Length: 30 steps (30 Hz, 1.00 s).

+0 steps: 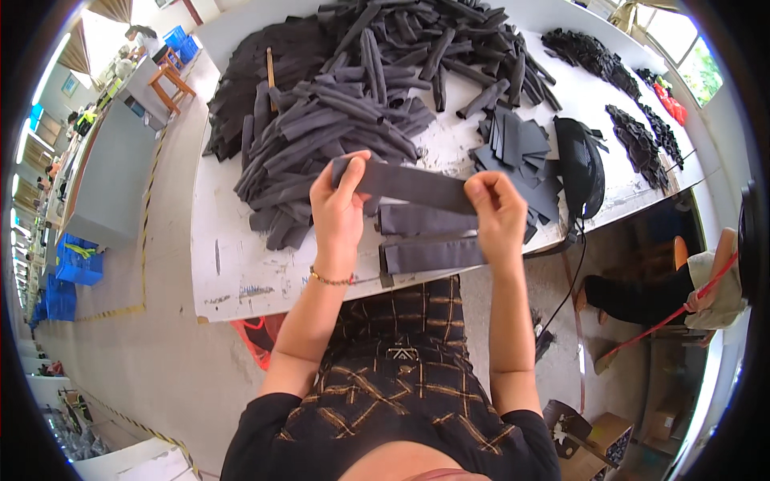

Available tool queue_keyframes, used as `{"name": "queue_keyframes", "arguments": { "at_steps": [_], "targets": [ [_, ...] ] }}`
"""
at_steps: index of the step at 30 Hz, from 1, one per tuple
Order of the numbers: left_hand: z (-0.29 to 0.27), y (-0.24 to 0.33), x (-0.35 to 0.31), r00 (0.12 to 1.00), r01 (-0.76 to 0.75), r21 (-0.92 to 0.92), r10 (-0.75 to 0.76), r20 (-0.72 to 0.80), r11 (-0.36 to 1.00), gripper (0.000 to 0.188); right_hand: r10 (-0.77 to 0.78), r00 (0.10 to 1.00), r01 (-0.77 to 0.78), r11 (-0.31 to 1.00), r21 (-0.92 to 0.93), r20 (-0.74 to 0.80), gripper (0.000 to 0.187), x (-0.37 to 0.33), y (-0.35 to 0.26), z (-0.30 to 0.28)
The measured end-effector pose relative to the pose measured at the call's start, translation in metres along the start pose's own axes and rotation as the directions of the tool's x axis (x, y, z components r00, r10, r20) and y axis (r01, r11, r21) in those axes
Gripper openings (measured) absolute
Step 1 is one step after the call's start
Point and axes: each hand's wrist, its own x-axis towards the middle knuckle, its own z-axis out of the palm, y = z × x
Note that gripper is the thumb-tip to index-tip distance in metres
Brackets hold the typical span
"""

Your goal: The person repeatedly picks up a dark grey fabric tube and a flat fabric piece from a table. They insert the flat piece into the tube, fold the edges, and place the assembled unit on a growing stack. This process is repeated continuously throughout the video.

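A dark grey fabric strip (415,183) is stretched flat above the table's front edge, held at both ends. My left hand (340,200) pinches its left end between thumb and fingers. At the other end, my right hand (500,212) grips the strip with thumb and fingertips. Beneath it, two similar folded strips, an upper strip (427,220) and a lower strip (433,256), lie side by side on the white table (233,260). My right hand hides part of their right ends.
A big heap of dark rolled fabric pieces (321,132) covers the table's left and back. Flat dark rectangles (513,140) lie right of centre, beside a black mesh-sided object (581,170) with a cord. Smaller black piles (638,144) sit far right. Another person (706,293) is at the right.
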Motion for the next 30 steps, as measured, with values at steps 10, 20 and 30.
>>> {"name": "queue_keyframes", "arguments": {
  "at_steps": [10,20,30],
  "targets": [
    [-0.059,0.034,0.004,0.939,-0.217,0.494,0.319,-0.13,0.842,0.017,0.238,0.953,-0.213,0.966,-0.144,0.188,0.013,0.001,0.057,-0.048],
    [-0.117,0.087,0.011,0.889,-0.318,0.94,0.383,0.25,0.125,0.009,-0.064,0.993,-0.023,0.726,-0.687,-0.1,0.017,0.014,0.075,-0.074],
    [-0.145,0.074,0.035,0.869,-0.479,0.841,0.005,0.496,-0.252,0.02,0.004,0.963,0.248,0.374,-0.894,0.269,0.043,0.025,0.091,-0.102]
  ]
}}
